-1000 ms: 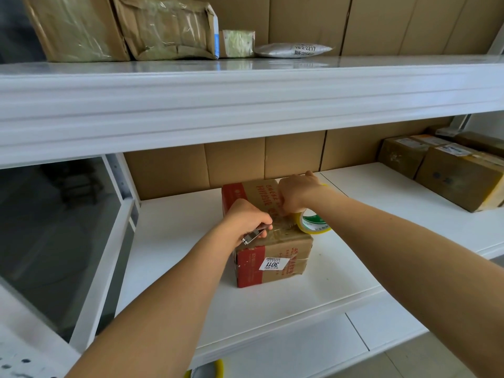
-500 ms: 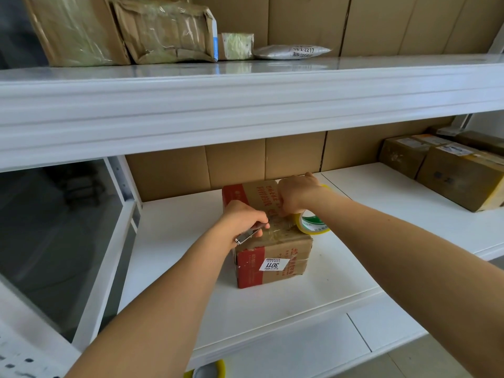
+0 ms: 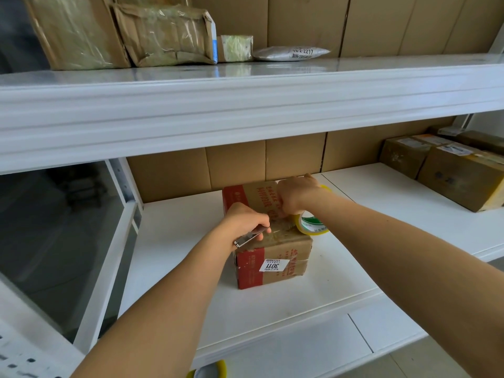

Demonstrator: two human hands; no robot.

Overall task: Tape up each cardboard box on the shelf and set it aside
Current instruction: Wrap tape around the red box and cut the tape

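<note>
On the middle shelf stands a small cardboard box with red bands and a white label reading 3011 on its near face. Both hands are on its top.

The left hand has its grip curled round a small metal cutter, whose silver end sticks out toward the wrist over the box's near left corner. Just right of that grip, a strip of clear tape lies across the top of the box.

The right hand sits just beyond and to the right of the left one, fingers curled in a fist and pressed down on the box top. It seems to pinch the tape where it leaves the roll, though the fingertips are hidden under the hand. The yellow-rimmed roll, with green print on its core, hangs at the box's right top edge, just below the right hand's grip and touching the box.

Well to the right of both hands, on the same shelf, several taped boxes are set together against the back wall. On the upper shelf, above the hands, lie plastic-wrapped parcels and a white mailer bag. A second yellow roll shows at the bottom edge, under the left forearm.
</note>
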